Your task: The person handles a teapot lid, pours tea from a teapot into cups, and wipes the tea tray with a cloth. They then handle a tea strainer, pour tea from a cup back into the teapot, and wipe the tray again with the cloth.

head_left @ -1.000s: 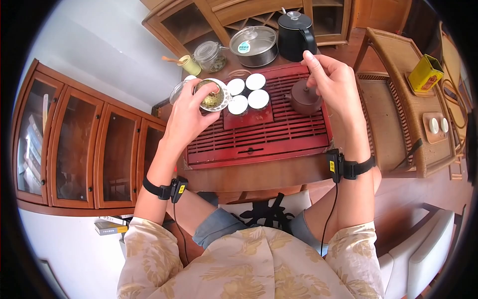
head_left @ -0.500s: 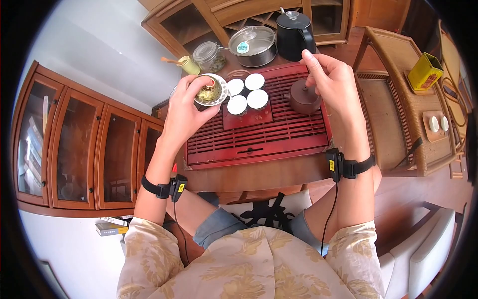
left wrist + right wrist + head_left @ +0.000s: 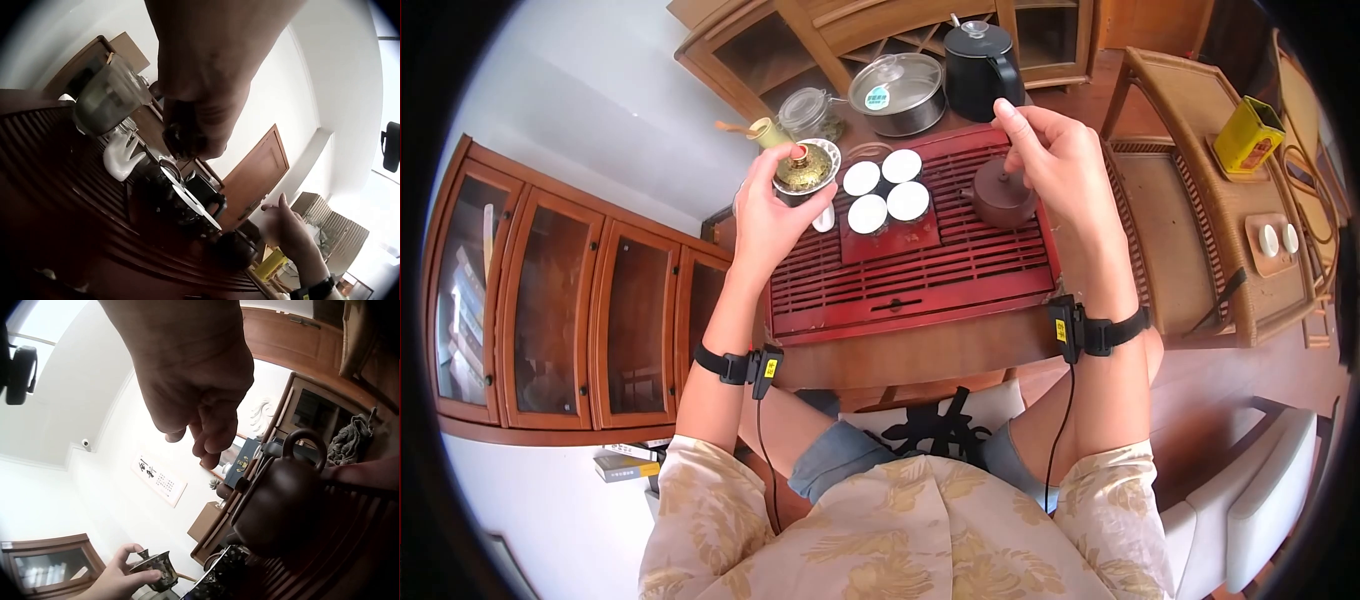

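Observation:
My left hand (image 3: 762, 215) grips a lidded tea bowl (gaiwan) (image 3: 805, 177) by its rim, a finger on the lid's knob. Its lid is gold and patterned. The bowl hangs over the left back of the red slatted tea tray (image 3: 820, 312). From the right wrist view, the patterned gaiwan (image 3: 165, 576) shows tilted in that hand. My right hand (image 3: 1065, 170) hovers above the brown teapot (image 3: 1003, 203), fingers loosely curled and holding nothing. Several white-topped cups (image 3: 867, 214) stand together mid-tray. A glass pitcher (image 3: 107, 97) and a white hand-shaped ornament (image 3: 120, 157) show beside them.
Behind the tray stand a black kettle (image 3: 980, 80), a lidded steel pot (image 3: 910, 110), a glass jar (image 3: 808, 115) and a bamboo holder (image 3: 772, 132). To the right, a wicker shelf (image 3: 1170, 100) bears a yellow tin (image 3: 1248, 136) and two small cups.
My left hand has moved the gaiwan slightly left and back and turned it, so more of its gold lid shows. The white ornament has come into view below it. My right hand stays above the teapot.

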A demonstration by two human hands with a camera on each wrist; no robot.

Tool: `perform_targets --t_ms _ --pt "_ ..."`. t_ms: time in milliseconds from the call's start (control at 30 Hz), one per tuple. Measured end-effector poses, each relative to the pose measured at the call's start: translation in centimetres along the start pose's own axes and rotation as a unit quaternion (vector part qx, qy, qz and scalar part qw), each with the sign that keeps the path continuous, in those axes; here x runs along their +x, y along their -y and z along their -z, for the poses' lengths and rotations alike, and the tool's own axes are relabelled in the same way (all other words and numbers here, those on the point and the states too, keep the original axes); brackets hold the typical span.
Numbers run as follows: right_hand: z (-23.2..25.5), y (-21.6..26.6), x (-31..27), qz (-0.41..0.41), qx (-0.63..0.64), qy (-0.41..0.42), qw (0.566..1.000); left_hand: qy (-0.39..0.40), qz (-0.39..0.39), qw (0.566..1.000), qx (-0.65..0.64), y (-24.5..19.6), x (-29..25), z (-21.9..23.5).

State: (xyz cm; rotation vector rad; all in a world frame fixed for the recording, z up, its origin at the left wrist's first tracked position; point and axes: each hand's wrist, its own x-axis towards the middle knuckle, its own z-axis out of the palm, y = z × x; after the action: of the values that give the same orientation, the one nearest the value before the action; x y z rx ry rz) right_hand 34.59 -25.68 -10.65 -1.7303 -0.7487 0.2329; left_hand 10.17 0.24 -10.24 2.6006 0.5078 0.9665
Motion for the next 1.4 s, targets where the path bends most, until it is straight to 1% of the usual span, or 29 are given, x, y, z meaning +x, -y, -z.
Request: perform_targets --t_ms 167,267,367,567,667,967,1400 --pt "0.1 0.1 -0.1 0.002 0.006 0.0 1.0 0.021 -0.092 0.991 0.091 1.0 0.9 -0.2" --pt "0.1 0.3 -0.2 -0.003 0.007 0.0 1.0 0.051 -0.049 0.993 0.1 0.4 0.9 -0.4" --pt "0.2 0.1 -0.1 0.003 0.004 0.0 1.0 0.073 -0.044 0.989 0.121 0.4 1.3 -0.5" --pt "0.2 0.2 -0.1 0.002 -0.001 -0.001 1.0 0.092 -0.069 0.982 0.152 0.6 2.0 -0.2" --pt "0.2 0.2 -0.2 0.006 -0.001 -0.003 1.0 0.102 -0.066 0.982 0.147 0.4 2.4 0.2" --pt "0.2 0.3 -0.2 0.003 0.003 -0.003 1.0 0.091 -0.105 0.976 0.168 -0.6 3.3 0.9" --pt "0.3 0.4 -0.3 0.003 0.001 -0.001 1.0 0.103 -0.11 0.969 0.196 -1.5 3.8 1.4"
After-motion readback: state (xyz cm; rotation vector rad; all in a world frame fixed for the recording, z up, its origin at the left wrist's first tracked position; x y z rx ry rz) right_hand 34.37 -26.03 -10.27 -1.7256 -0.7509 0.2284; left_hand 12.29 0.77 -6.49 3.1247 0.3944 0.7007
